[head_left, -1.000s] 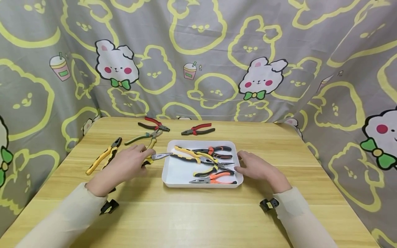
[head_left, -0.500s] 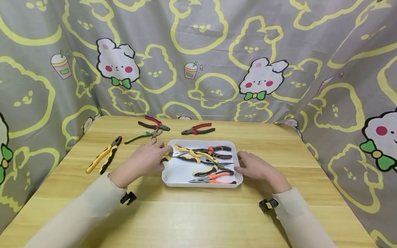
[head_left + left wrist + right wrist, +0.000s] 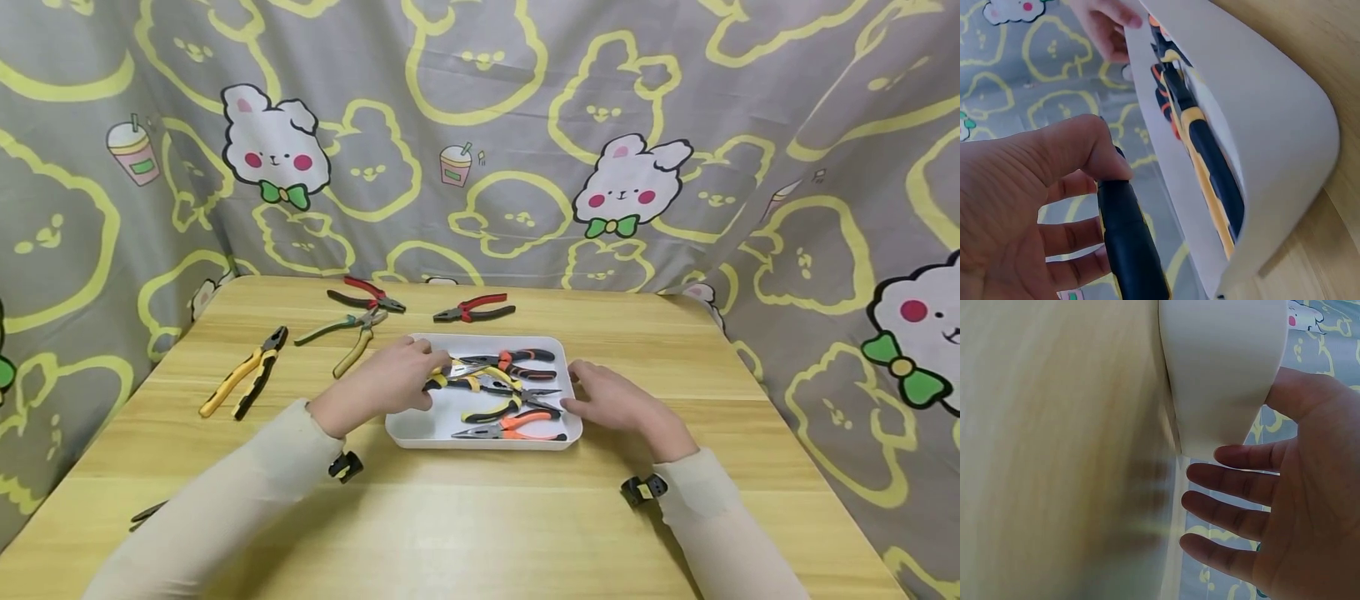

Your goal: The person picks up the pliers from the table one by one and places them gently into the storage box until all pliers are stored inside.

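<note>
The tray (image 3: pixel 422 423) looks smooth plastic, the pliers (image 3: pixel 467 313) metal-headed, the table (image 3: pixel 480 517) glossy wood, the curtain (image 3: pixel 487 92) matt cloth.

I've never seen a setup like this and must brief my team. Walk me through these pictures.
There's no machine here, just a person's two bare hands. The wide picture comes from a camera worn on the head; each of the two close-ups comes from a camera on a wrist, watching that hand. On the wooden table stands a white tray with several pliers lying in it. More lie behind it and off to its left, among them red-and-black pliers. The left hand, over the tray, has black-and-yellow pliers in its grip. The right hand touches the tray's right end, fingers straight.
</note>
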A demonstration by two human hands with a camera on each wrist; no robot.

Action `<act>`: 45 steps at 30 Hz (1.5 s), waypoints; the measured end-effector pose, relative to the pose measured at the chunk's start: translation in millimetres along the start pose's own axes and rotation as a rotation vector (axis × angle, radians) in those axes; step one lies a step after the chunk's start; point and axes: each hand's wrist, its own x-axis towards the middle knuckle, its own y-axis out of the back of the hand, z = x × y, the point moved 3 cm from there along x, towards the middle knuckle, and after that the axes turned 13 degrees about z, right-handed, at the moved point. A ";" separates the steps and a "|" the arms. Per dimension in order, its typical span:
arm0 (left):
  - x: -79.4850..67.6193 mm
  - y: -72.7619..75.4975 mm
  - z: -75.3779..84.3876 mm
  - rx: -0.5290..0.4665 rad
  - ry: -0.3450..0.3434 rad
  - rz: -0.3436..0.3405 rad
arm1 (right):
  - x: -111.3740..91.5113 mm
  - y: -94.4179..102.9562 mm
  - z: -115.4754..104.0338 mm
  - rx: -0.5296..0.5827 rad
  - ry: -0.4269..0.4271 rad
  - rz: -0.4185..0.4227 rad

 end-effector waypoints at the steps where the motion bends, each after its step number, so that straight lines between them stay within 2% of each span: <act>1: 1.9 -0.4 1.7 -0.003 -0.005 -0.004 | 0.0 -0.1 0.1 -0.002 -0.004 -0.001; 8: 16.5 -8.8 10.5 -0.054 -0.015 -0.015 | -0.7 1.6 1.3 -0.008 0.002 0.011; 14: 22.8 -19.2 16.5 -0.069 -0.018 -0.072 | -2.6 1.7 0.9 -0.003 -0.010 0.004; 20: 21.6 -30.3 18.0 -0.117 0.016 -0.166 | -2.0 0.1 1.0 0.002 -0.007 0.001; 24: 21.4 -38.1 18.4 -0.120 0.035 -0.193 | -0.8 0.8 0.6 -0.001 0.002 0.005; 31: 21.2 -46.6 20.5 -0.075 0.039 -0.251 | -0.5 0.6 -0.3 -0.001 0.018 0.010; 41: 19.5 -48.1 18.3 -0.039 0.061 -0.252 | 1.1 1.3 -0.1 0.000 0.010 0.006; 45: 19.8 -47.7 17.4 -0.070 0.065 -0.264 | 1.4 1.1 0.7 -0.002 0.006 0.002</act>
